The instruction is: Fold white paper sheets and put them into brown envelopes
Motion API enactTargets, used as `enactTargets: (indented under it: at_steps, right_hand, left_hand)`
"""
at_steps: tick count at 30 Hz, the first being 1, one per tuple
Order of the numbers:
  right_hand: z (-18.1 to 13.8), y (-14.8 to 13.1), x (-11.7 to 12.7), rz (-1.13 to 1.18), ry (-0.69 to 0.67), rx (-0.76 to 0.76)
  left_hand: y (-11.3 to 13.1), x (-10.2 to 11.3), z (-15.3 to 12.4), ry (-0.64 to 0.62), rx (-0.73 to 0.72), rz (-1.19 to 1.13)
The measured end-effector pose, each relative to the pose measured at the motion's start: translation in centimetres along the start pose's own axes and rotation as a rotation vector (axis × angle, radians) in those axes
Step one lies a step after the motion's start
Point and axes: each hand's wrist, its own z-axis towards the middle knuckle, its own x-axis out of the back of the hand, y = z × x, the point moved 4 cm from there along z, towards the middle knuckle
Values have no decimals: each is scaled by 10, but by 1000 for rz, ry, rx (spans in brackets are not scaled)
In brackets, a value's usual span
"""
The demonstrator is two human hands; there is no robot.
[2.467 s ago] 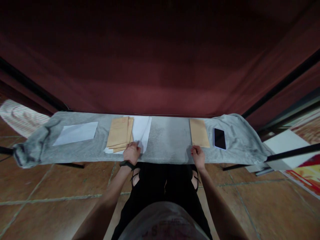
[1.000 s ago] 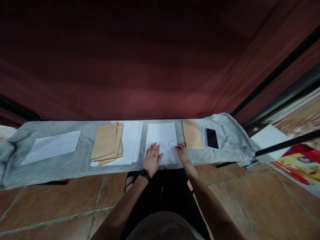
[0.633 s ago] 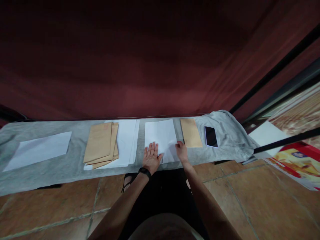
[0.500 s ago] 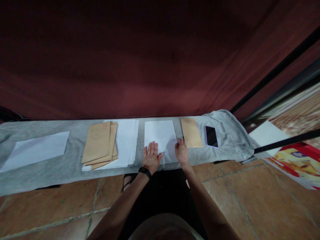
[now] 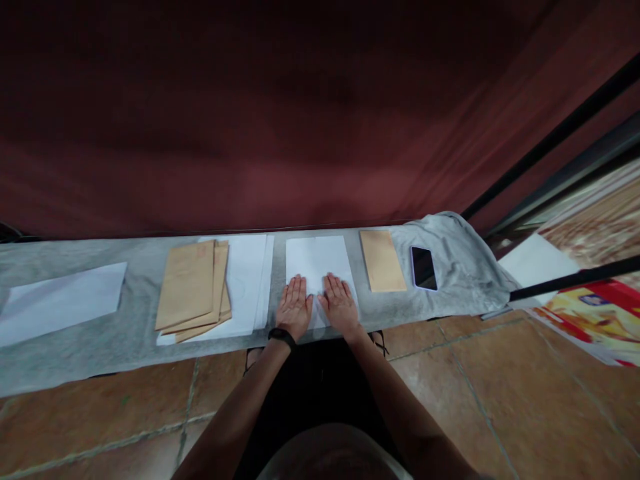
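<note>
Two hands flat, fingers spread — left hand (image 5: 295, 308), right hand (image 5: 340, 305) pressing white sheet (image 5: 317, 261) — plain, unfolded.

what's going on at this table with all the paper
A person stands at a long table covered with a grey cloth, both palms flat on a white sheet in front of them. The left hand and right hand lie side by side on its near half. To the left sits a stack of brown envelopes on more white paper; to the right, a single brown envelope and a phone.
</note>
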Motion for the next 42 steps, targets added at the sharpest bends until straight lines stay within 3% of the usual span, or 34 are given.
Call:
enactTargets:
  at_steps: [5, 9, 12, 16, 21, 29, 36, 39, 42]
  right_hand:
    - [-16, 24, 7, -96, 75, -115]
    - [-15, 28, 10, -75, 139, -218]
    - [14, 19, 6, 9, 107, -193]
    - [74, 7, -7, 136, -27, -56]
    - [116, 23, -23, 45, -61, -11]
    - [132, 60, -29, -67, 60, -122]
    - [144, 82, -26, -70, 104, -216]
    - [140, 74, -20, -24, 151, -287]
    - [115, 46, -17, 22, 160, -231]
  left_hand:
    - [-23, 7, -6, 11, 88, -1]
    - [-19, 8, 4, 53, 138, 26]
    - [-1, 3, 32, 35, 86, 12]
    - [18, -13, 80, -100, -48, -13]
    - [2, -26, 113, -92, -10, -2]
    - [-36, -21, 125, -37, 91, 34]
    - [-51, -15, 134, -23, 119, 48]
    - [-50, -11, 136, -39, 147, 53]
    - [-37, -5, 119, -56, 147, 52]
